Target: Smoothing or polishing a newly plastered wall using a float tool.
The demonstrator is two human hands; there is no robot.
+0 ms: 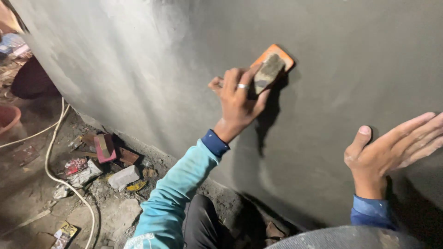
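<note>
**Float on wet plaster**

The left hand (237, 103) has its fingers (230, 78) curled shut around an orange float (272, 67), pressing it flat against the grey wall (138, 60); a ring shows on one finger. The right hand (392, 150) is spread wide open, fingers straight and together, thumb out, palm laid on the wall well apart from the float, holding nothing. Below, the dirt floor (27, 184) is littered with brick bits (105, 147), scraps and a white hose (50, 161). A red tub (8, 117) sits at the left edge.
</note>
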